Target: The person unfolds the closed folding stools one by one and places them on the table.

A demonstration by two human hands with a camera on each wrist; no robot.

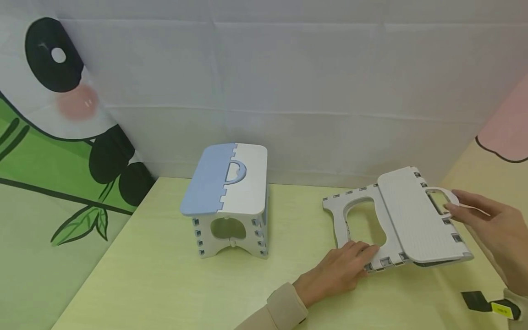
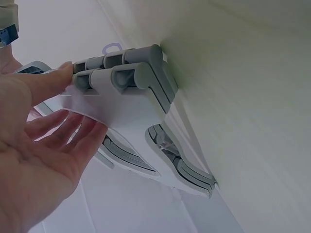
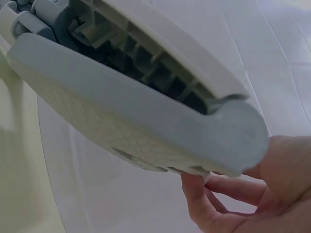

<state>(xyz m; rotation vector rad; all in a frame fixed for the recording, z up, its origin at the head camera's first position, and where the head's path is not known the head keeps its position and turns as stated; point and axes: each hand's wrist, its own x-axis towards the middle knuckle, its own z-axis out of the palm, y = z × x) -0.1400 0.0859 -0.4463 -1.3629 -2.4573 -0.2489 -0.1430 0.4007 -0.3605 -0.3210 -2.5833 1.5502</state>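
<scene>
A white folding step stool point(image 1: 422, 222), folded nearly flat, is tilted on the right side of the table. My left hand point(image 1: 336, 270) grips its leg panel, with the thumb over one edge and the fingers beneath in the left wrist view. At the opposite end my right hand point(image 1: 488, 222) pinches the stool's carry handle point(image 1: 454, 196). The right wrist view shows the two seat halves point(image 3: 107, 97) folded with a gap between them, ribs visible inside. To the left, untouched, an unfolded blue-and-white step stool point(image 1: 212, 178) stands upright with its handle on top.
Both stools are on a pale yellow-green table point(image 1: 156, 275). A white cloth backdrop point(image 1: 297, 82) rises directly behind it. Cartoon artwork point(image 1: 62, 151) covers the left side. A dark strap with a yellow label point(image 1: 502, 310) is at the right wrist.
</scene>
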